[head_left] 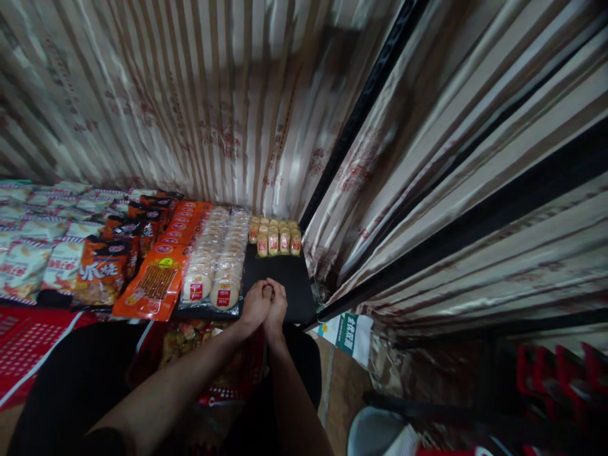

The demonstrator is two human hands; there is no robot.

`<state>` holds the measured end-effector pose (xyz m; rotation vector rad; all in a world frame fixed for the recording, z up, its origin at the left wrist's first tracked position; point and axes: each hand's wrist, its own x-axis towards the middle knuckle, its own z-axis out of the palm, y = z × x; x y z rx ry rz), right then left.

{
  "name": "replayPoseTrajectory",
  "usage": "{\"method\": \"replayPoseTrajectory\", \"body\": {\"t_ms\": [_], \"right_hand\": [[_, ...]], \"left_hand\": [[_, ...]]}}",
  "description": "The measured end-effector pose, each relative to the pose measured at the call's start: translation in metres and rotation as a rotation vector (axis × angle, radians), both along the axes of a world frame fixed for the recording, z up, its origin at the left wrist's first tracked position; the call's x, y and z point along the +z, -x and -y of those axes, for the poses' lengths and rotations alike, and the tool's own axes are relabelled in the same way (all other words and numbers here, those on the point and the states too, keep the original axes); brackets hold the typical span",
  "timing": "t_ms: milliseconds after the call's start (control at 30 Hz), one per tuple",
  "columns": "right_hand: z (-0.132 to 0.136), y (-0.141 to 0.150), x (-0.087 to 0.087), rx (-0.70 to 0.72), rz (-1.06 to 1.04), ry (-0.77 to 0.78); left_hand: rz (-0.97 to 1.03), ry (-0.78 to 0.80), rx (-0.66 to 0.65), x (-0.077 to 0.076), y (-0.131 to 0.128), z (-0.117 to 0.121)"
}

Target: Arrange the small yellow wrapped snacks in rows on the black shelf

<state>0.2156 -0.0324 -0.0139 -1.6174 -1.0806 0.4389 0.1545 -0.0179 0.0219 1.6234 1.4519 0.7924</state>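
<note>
My left hand [255,305] and my right hand [277,308] meet at the front of a black shelf [295,288]. Fingers of both are curled in against each other; what lies between them, if anything, is hidden. Beyond them, at the back corner, stand small yellow-wrapped packets [278,240] with red labels in tight rows. Just left of my hands, long rows of round pale cakes or biscuits [224,294] lie in clear wrap. Under my forearms, a red basket [259,354] contains yellowish wrapped packets [183,345].
Orange snack bags [152,285], dark-and-orange bags [102,269] and white bags [23,269] fill the shelf leftward. A patterned curtain [213,114] hangs behind, with black frame bars [361,120]. Another red basket [33,342] is lower left; a pale bin [375,430] stands at lower right.
</note>
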Motion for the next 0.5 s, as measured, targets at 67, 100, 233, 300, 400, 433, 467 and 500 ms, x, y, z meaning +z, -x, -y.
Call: {"method": "replayPoseTrajectory", "body": {"t_ms": [67, 100, 233, 300, 400, 433, 467, 500], "right_hand": [[0.012, 0.003, -0.001, 0.012, 0.024, -0.027], [0.019, 0.005, -0.002, 0.019, 0.037, -0.039], [0.043, 0.016, -0.004, 0.028, 0.072, -0.053], [0.053, 0.021, -0.007, 0.028, 0.082, -0.054], [0.065, 0.028, -0.015, 0.035, 0.082, -0.059], [0.068, 0.029, -0.018, 0.038, 0.079, -0.061], [0.071, 0.031, -0.021, 0.038, 0.076, -0.065], [0.074, 0.033, -0.023, 0.037, 0.073, -0.067]], "left_hand": [[0.001, -0.028, 0.012, -0.005, 0.004, 0.012], [0.006, -0.046, 0.020, -0.007, 0.006, 0.018], [0.048, -0.134, 0.045, -0.017, 0.015, 0.043], [0.061, -0.162, 0.055, -0.021, 0.020, 0.053], [0.077, -0.175, 0.058, -0.026, 0.027, 0.066], [0.079, -0.177, 0.055, -0.027, 0.029, 0.070], [0.081, -0.180, 0.050, -0.027, 0.032, 0.073], [0.081, -0.181, 0.044, -0.027, 0.035, 0.077]]}}
